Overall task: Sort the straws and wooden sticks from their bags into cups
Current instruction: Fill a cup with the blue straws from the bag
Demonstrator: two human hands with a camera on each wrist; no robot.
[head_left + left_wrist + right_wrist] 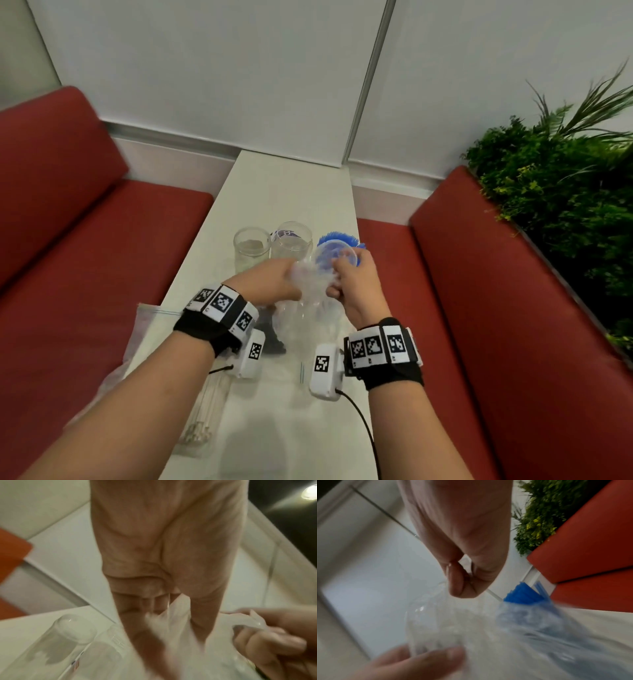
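Both hands hold a clear plastic bag (310, 294) above the white counter (291, 185). The left hand (270, 284) and right hand (356, 287) each pinch a side of its mouth, fingers curled on the film. Blue straws (337, 240) already stand in the right cup (337, 257); two clear cups (251, 248) wait beside it. Pulling the sides evenly apart should open the bag without tearing.

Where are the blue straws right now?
In the head view, the blue straws stand at the table's right edge, just beyond the right hand and right of two clear cups.
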